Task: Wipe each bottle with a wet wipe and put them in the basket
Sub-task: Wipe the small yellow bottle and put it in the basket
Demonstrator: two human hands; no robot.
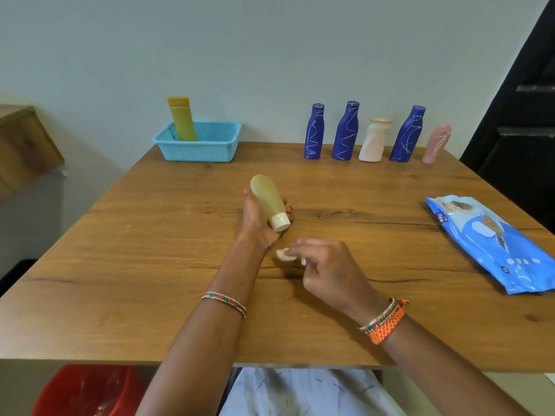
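My left hand point(256, 219) grips a pale yellow bottle point(267, 199) with a cream cap, tilted so the cap points down toward me, above the middle of the wooden table point(150, 265). Just below it my right hand point(327, 268) pinches a small crumpled white wet wipe point(283, 255), close to the cap but apart from it. A light blue basket point(196, 150) stands at the back left with a mustard yellow tube point(182, 120) upright in it. Along the back right stand three dark blue bottles point(314, 132) point(345, 132) point(407, 135), a white bottle point(374, 141) and a pink bottle point(435, 144).
A blue pack of wet wipes point(492, 244) lies at the table's right side. A red bin point(87, 391) sits under the table's near left edge. A brown box point(24, 145) stands off to the left, and a dark cabinet point(522, 115) at the right.
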